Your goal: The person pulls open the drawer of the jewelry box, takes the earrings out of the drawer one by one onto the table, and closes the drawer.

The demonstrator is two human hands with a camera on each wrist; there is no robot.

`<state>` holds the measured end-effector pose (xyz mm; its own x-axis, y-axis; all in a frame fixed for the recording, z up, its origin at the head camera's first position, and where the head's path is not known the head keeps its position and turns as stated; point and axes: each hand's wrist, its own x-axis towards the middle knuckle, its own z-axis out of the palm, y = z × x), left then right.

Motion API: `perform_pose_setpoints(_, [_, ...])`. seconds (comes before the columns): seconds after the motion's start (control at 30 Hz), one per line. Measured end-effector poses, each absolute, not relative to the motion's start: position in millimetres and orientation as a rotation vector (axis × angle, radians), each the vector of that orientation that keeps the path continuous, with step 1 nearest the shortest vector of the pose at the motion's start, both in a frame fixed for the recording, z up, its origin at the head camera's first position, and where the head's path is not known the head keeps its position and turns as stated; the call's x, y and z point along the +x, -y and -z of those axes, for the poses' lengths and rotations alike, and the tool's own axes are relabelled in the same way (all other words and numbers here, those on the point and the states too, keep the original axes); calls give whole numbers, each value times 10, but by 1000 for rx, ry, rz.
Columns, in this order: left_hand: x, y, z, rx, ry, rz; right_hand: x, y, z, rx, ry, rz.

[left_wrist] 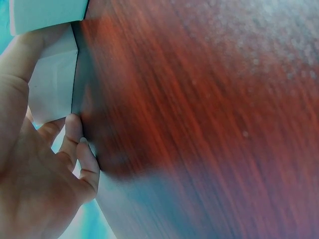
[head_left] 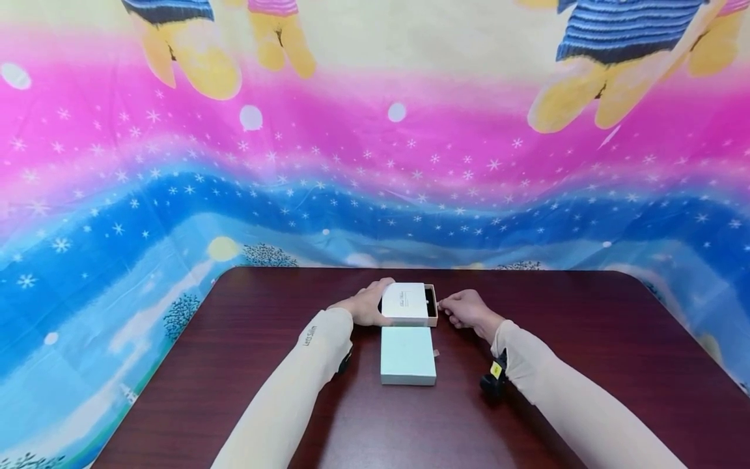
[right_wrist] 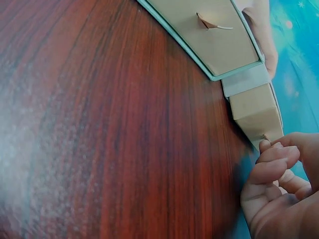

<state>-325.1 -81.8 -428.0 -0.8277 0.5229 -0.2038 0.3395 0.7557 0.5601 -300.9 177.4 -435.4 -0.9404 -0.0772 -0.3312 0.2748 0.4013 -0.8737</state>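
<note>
A white drawer box point(head_left: 404, 301) with small lettering lies near the table's far edge, its inner drawer point(head_left: 431, 305) slid partly out to the right. The drawer is beige outside point(right_wrist: 256, 109) with a dark inside. My left hand point(head_left: 368, 305) grips the white outer sleeve from the left, thumb along the near side, other fingers round the far side. At the drawer's right end, my right hand point(head_left: 467, 309) pinches the small pull tab point(right_wrist: 265, 137) between thumb and curled forefinger. Directly in front sits a closed mint-green box point(head_left: 408, 355), its ribbon tab point(right_wrist: 212, 24) sticking out on the right.
The dark red wood table point(head_left: 586, 339) has rounded far corners. Behind it hangs a colourful printed cloth point(head_left: 375, 156) with snowflakes. A black wrist device point(head_left: 493, 383) with a yellow label is strapped below the right sleeve.
</note>
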Motion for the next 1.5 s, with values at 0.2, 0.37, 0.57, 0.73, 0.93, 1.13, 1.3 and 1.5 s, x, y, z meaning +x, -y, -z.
perform_pose_setpoints(0.2, [-3254,825,4293,669,-2601,-752,-3003,-1790,4365,164,-2352,1544])
perform_pose_setpoints(0.37, [-3251,824,4305,658,-2601,-750,-3006,-1794,4386,163,-2356,1540])
perform_pose_setpoints(0.57, [-3245,826,4298,651,-2612,-742,-3005,-1801,4382,157,-2358,1545])
perform_pose_setpoints(0.73, [-3241,826,4289,649,-2615,-735,-2984,-1798,4354,145,-2369,1524])
perform_pose_setpoints(0.93, [-3245,824,4278,655,-2616,-729,-2993,-1797,4357,144,-2377,1514])
perform_pose_setpoints(1.13, [-3239,829,4275,665,-2615,-732,-3003,-1808,4368,136,-2379,1513])
perform_pose_setpoints(1.3, [-3236,830,4278,665,-2619,-728,-3000,-1814,4369,137,-2376,1515])
perform_pose_setpoints(1.5, [-3238,830,4282,673,-2616,-721,-3001,-1831,4361,145,-2380,1507])
